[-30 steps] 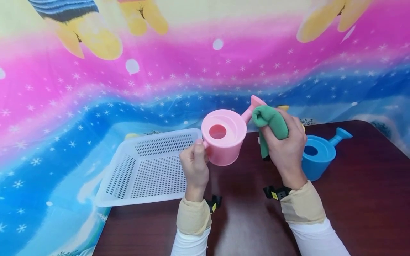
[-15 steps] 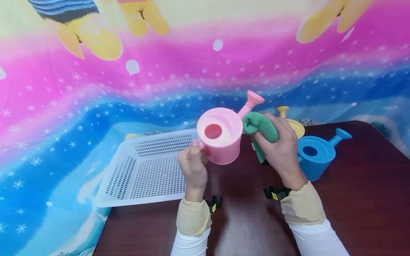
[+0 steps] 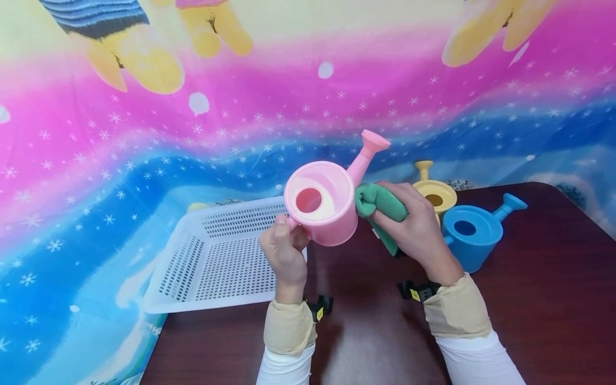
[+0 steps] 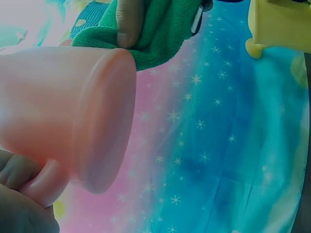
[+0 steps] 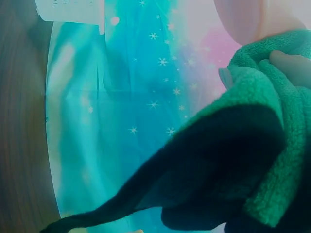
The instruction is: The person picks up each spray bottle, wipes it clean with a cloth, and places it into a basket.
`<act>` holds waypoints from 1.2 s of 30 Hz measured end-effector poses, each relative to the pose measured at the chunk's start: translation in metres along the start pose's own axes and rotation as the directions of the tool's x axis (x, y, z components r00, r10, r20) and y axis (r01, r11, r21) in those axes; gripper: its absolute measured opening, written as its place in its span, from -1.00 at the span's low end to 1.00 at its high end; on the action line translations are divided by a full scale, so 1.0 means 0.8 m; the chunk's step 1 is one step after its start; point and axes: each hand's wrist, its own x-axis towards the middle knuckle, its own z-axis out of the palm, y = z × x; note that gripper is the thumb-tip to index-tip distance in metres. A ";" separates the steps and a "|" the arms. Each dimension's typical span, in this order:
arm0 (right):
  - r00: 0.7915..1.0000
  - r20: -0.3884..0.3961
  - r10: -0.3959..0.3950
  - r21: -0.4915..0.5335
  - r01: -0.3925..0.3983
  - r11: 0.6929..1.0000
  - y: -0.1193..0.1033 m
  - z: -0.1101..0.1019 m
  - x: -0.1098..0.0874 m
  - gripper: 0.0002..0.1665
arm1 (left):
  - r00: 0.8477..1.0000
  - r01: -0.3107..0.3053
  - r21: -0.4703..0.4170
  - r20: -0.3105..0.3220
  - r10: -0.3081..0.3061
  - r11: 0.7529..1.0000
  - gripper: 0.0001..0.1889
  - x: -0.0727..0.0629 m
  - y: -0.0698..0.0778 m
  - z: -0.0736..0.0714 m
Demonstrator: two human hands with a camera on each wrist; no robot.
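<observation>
My left hand [image 3: 285, 251] grips the handle of a pink watering can [image 3: 332, 219], held up above the table with its spout pointing to the back right. In the left wrist view the can's base faces the camera, and curled fingers [image 4: 17, 170] wrap its handle. My right hand [image 3: 418, 230] holds a folded green cloth [image 3: 385, 203] against the can's right side, just below the spout. A loose tail of the cloth hangs beneath that hand. The right wrist view shows the cloth [image 5: 262, 82] meeting the can's pink wall [image 5: 257, 19].
A white perforated plastic basket [image 3: 236, 262] stands on the dark wooden table [image 3: 366, 331] at left. Right of my right hand stand a blue watering can [image 3: 474, 240] and, behind it, a yellow one [image 3: 438, 192]. A printed cloth backdrop [image 3: 231, 117] hangs behind the table.
The pink can has shifted left and tilted so its spout points further up. My right hand has moved the cloth left and down, from the spout to the can's side, uncovering the yellow can.
</observation>
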 end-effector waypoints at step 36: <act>0.995 -0.071 -0.073 -0.001 0.073 0.997 0.009 0.002 -0.003 -0.35 | 0.986 0.062 -0.063 0.161 -0.051 0.996 -0.43 0.003 0.010 -0.008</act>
